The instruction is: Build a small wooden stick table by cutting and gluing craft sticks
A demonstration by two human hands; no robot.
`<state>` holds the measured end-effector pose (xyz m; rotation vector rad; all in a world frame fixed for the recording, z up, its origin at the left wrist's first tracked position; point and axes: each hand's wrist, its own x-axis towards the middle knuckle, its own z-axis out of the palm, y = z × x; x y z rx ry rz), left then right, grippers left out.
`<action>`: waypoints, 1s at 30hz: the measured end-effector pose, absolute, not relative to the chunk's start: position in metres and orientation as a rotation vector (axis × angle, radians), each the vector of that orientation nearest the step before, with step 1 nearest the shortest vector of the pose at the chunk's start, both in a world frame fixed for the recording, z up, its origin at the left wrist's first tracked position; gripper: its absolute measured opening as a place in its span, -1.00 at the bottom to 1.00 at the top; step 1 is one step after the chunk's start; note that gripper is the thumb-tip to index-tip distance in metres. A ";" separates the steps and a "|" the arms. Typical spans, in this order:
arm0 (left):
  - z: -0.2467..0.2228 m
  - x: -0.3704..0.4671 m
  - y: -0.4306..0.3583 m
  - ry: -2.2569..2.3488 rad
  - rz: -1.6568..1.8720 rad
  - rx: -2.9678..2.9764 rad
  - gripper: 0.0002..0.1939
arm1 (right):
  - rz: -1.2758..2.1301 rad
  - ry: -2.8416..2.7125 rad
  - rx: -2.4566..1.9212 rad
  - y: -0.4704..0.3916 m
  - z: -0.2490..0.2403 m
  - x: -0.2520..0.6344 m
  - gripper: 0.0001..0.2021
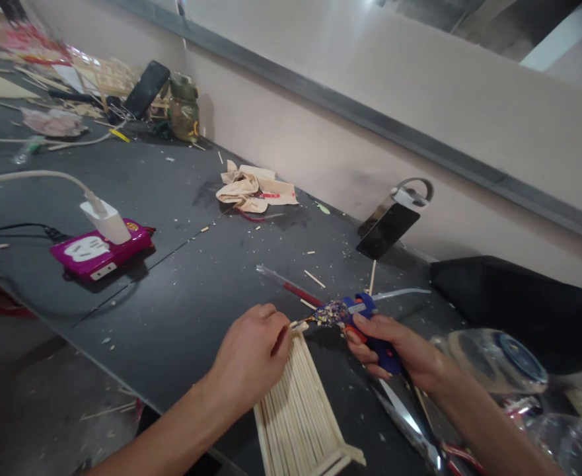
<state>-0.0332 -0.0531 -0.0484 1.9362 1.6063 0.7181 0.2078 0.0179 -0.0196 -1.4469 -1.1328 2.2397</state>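
A blue glue gun [370, 324] is gripped in my right hand [394, 344], its nozzle pointing left and its front crusted with bits of debris. The nozzle tip meets the top end of a flat panel of thin wooden sticks [303, 403] laid side by side. Over the panel's upper left edge, my left hand [255, 350] is closed with fingertips pinched near the nozzle; what they pinch is mostly hidden, though a stick end shows there. Scissors [409, 420] lie with blades apart below my right hand.
A purple power strip [97, 251] with a white plug and cables sits at left. Crumpled paper [255, 188], a phone [390, 228] propped against a cup, a black bag [509, 304] and a clear plastic container [493, 360] stand along the wall. A bottle [184, 109] is farther back.
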 end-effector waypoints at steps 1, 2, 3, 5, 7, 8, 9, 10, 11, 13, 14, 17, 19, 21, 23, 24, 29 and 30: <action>-0.048 -0.033 -0.053 1.606 0.716 1.940 -0.75 | 2.238 -1.136 -1.443 0.018 -0.019 0.207 -0.62; -0.048 -0.033 -0.054 1.607 0.714 1.942 -0.75 | 2.237 -1.137 -1.440 0.017 -0.019 0.207 -0.62; -0.048 -0.033 -0.054 1.606 0.713 1.944 -0.75 | 2.237 -1.134 -1.442 0.017 -0.018 0.206 -0.62; -0.048 -0.033 -0.054 1.605 0.709 1.944 -0.75 | 2.233 -1.122 -1.452 0.017 -0.018 0.206 -0.61; -0.047 -0.033 -0.054 1.604 0.709 1.942 -0.75 | 2.231 -1.132 -1.453 0.016 -0.018 0.206 -0.61; -0.047 -0.033 -0.054 1.602 0.711 1.941 -0.75 | 2.227 -1.143 -1.449 0.016 -0.017 0.206 -0.61; -0.047 -0.033 -0.054 1.601 0.714 1.942 -0.76 | 2.227 -1.153 -1.447 0.016 -0.017 0.206 -0.61; -0.047 -0.033 -0.054 1.601 0.719 1.942 -0.76 | 2.223 -1.161 -1.446 0.015 -0.017 0.206 -0.61; -0.047 -0.033 -0.054 1.600 0.723 1.943 -0.76 | 2.215 -1.165 -1.448 0.015 -0.017 0.206 -0.61; -0.048 -0.033 -0.054 1.598 0.726 1.944 -0.75 | 2.201 -1.178 -1.444 0.014 -0.016 0.205 -0.61; -0.048 -0.033 -0.054 1.596 0.723 1.944 -0.75 | 2.195 -1.190 -1.438 0.014 -0.015 0.205 -0.61; -0.048 -0.033 -0.055 1.595 0.718 1.938 -0.76 | 2.184 -1.229 -1.417 0.013 -0.013 0.204 -0.60; -0.048 -0.033 -0.055 1.596 0.722 1.938 -0.76 | 2.179 -1.247 -1.411 0.013 -0.012 0.204 -0.60; -0.047 -0.033 -0.055 1.602 0.719 1.936 -0.75 | 2.171 -1.262 -1.412 0.013 -0.011 0.204 -0.60; -0.047 -0.033 -0.054 1.605 0.711 1.934 -0.75 | 2.156 -1.277 -1.410 0.013 -0.012 0.205 -0.60; -0.046 -0.033 -0.054 1.605 0.709 1.933 -0.76 | 2.151 -1.279 -1.404 0.013 -0.011 0.206 -0.59; -0.045 -0.033 -0.054 1.605 0.717 1.948 -0.75 | 2.146 -1.251 -1.370 0.011 -0.003 0.208 -0.60; -0.045 -0.033 -0.054 1.607 0.716 1.953 -0.75 | 2.133 -1.247 -1.377 0.011 0.000 0.208 -0.60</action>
